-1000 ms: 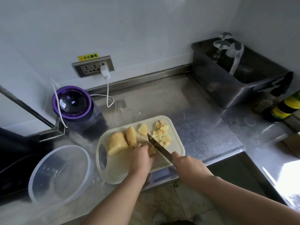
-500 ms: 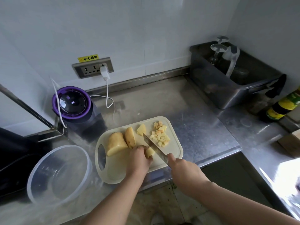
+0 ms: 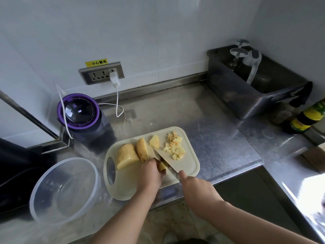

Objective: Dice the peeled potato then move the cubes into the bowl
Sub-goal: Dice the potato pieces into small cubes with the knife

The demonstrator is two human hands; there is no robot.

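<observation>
Steel surface (image 3: 211,124), white-walled corner. A clear bowl (image 3: 52,182) stands at the left, just beside the cutting board (image 3: 190,164). Left hand (image 3: 149,175): fingers (image 3: 154,162) curled, pinning a potato piece (image 3: 162,166) to the board. Right hand (image 3: 197,189): fingers (image 3: 182,174) wrapped round the knife (image 3: 163,162) handle, blade against that piece. A potato half (image 3: 126,155) and a slice (image 3: 142,149) lie touching on the board's left. Cubes (image 3: 175,147) are heaped at its far right.

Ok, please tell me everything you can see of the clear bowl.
The clear bowl looks like thin plastic, round, with a wide rim. It stands upright on the steel counter, just left of the cutting board. It is empty inside. Only the counter seems to touch it.
</observation>
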